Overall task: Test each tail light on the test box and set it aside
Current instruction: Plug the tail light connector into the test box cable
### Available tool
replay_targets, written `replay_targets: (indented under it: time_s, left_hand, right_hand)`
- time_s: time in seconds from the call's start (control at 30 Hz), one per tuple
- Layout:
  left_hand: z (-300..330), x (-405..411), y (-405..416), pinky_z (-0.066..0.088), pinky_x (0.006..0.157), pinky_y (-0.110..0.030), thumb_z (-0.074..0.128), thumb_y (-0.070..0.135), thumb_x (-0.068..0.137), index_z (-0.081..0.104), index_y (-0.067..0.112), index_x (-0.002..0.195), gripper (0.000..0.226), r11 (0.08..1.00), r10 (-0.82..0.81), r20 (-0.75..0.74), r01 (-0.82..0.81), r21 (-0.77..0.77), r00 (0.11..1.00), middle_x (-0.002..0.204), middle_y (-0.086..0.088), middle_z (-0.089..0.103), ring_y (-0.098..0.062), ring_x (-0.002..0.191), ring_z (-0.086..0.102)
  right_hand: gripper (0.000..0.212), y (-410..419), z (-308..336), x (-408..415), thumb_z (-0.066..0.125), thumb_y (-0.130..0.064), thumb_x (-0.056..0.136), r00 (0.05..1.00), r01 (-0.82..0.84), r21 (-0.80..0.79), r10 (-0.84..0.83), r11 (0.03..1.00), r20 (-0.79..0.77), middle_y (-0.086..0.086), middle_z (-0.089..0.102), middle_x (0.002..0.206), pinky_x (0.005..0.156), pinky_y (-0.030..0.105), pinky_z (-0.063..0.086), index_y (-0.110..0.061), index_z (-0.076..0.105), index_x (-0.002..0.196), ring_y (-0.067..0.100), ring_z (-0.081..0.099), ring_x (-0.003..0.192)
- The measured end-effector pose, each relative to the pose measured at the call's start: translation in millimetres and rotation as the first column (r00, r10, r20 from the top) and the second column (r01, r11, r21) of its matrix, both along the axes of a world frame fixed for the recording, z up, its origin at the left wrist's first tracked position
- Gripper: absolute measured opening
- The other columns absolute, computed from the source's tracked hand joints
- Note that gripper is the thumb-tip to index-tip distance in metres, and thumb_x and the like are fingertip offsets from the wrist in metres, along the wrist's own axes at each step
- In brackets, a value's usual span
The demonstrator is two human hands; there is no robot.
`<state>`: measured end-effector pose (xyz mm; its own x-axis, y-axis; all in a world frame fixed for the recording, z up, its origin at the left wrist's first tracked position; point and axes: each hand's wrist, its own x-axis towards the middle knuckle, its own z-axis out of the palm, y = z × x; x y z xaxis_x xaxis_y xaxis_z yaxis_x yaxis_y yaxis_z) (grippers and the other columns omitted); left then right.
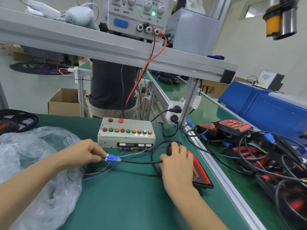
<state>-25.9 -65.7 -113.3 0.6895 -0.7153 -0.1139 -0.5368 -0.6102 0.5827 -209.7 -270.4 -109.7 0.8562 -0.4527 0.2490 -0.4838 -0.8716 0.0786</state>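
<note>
While left hand [86,153] pinches connector [111,158], right hand [177,161] covers tail light [201,173].

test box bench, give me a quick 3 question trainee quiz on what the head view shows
1. True or false: the left hand pinches the blue connector.
2. What does the right hand rest on? A) tail light B) plastic bag C) power supply
3. Fill in: the test box sits on a ___ mat.

Key: 1 true; 2 A; 3 green
</note>
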Motion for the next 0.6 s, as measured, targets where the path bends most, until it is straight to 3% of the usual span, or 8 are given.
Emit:
replay_targets:
  time_s: [0.07, 0.13, 0.2, 0.27, 0.33, 0.4, 0.47, 0.6]
  left_hand:
    - [6.7, -2.8, -9.6, 0.045, 0.095, -0.029, 0.056, -0.003, 0.082, 0.069, 0.034, 0.099, 0.043, 0.999, 0.012, 0.104, -0.016, 0.031, 0.995, 0.113, 0.002, 0.066, -0.017, 0.104, 0.06]
    - [15.0, -10.5, -23.0, 0.029, 0.108, -0.032, 0.05, 0.0, 0.083, 0.058, 0.029, 0.126, 0.051, 0.991, 0.087, 0.362, -0.119, 0.067, 0.928, 0.138, 0.006, 0.05, -0.016, 0.125, 0.047]
    - [26.7, -25.9, -37.6, 0.009, 0.112, -0.033, 0.049, 0.006, 0.085, 0.045, 0.033, 0.137, 0.058, 0.985, 0.112, 0.614, -0.168, 0.033, 0.781, 0.145, 0.014, 0.037, -0.01, 0.135, 0.03]
    - [36.3, -44.8, -56.0, 0.005, 0.112, -0.032, 0.045, 0.01, 0.088, 0.043, 0.034, 0.138, 0.056, 0.999, 0.041, 0.677, -0.035, -0.023, 0.734, 0.144, 0.017, 0.037, -0.006, 0.135, 0.027]
    - [35.4, -65.6, -76.6, 0.015, 0.114, -0.032, 0.04, 0.015, 0.096, 0.046, 0.03, 0.138, 0.045, 0.98, -0.156, 0.571, 0.2, -0.015, 0.806, 0.143, 0.015, 0.042, -0.005, 0.133, 0.033]
    - [22.1, -84.0, -95.0, 0.021, 0.114, -0.03, 0.038, 0.022, 0.102, 0.048, 0.026, 0.139, 0.039, 0.932, -0.33, 0.341, 0.361, -0.029, 0.88, 0.145, 0.011, 0.043, -0.004, 0.133, 0.035]
    - [4.4, -93.5, -105.7, 0.016, 0.115, -0.02, 0.039, 0.025, 0.103, 0.047, 0.025, 0.14, 0.039, 0.918, -0.374, 0.108, 0.384, -0.1, 0.921, 0.149, 0.01, 0.039, -0.003, 0.137, 0.032]
    - [-17.7, -92.7, -122.4, 0.011, 0.104, -0.005, 0.043, 0.02, 0.101, 0.048, 0.019, 0.14, 0.039, 0.901, -0.41, 0.03, 0.409, -0.14, 0.912, 0.153, 0.01, 0.032, -0.001, 0.139, 0.028]
  right_hand:
    - [0.028, -1.0, -2.5, 2.6, 0.043, -0.024, 0.1, 0.999, -0.019, 0.065, 0.017, 0.998, 0.045, 0.008, 0.038, 0.138, 0.095, 0.035, 0.033, -0.022, 0.056, 0.125, 0.026, 0.036, 0.123]
    - [0.03, 6.2, -9.4, 7.8, 0.04, -0.029, 0.102, 0.995, -0.08, 0.118, 0.072, 0.99, 0.069, 0.006, 0.043, 0.133, 0.093, 0.034, 0.035, -0.019, 0.055, 0.126, 0.023, 0.038, 0.122]
    - [0.032, 18.4, -20.4, 12.4, 0.043, -0.035, 0.101, 0.989, -0.133, 0.154, 0.12, 0.979, 0.09, 0.006, 0.046, 0.13, 0.089, 0.032, 0.039, -0.019, 0.056, 0.126, 0.023, 0.04, 0.123]
    - [0.026, 27.6, -22.6, 14.9, 0.066, -0.037, 0.089, 0.975, -0.172, 0.092, 0.156, 0.981, 0.159, 0.007, 0.059, 0.11, 0.073, 0.028, 0.047, -0.018, 0.068, 0.105, 0.023, 0.056, 0.108]
    - [0.027, 33.3, -19.7, 14.3, 0.083, -0.035, 0.071, 0.964, -0.207, 0.028, 0.198, 0.978, 0.179, 0.007, 0.065, 0.089, 0.058, 0.024, 0.049, -0.015, 0.074, 0.087, 0.022, 0.065, 0.09]
    - [0.032, 34.6, -24.6, 12.4, 0.077, -0.026, 0.08, 0.95, -0.297, 0.062, 0.289, 0.953, 0.119, 0.017, 0.067, 0.104, 0.07, 0.028, 0.052, -0.007, 0.071, 0.105, 0.027, 0.065, 0.1]
    - [0.035, 28.6, -30.8, 3.5, 0.056, -0.02, 0.095, 0.919, -0.391, 0.13, 0.394, 0.911, 0.001, 0.021, 0.06, 0.125, 0.085, 0.037, 0.046, -0.006, 0.059, 0.128, 0.033, 0.058, 0.112]
    - [0.027, 10.5, -26.9, -27.7, 0.067, -0.012, 0.081, 0.81, -0.58, 0.073, 0.583, 0.812, -0.054, 0.016, 0.068, 0.096, 0.061, 0.034, 0.045, -0.009, 0.07, 0.108, 0.032, 0.064, 0.084]
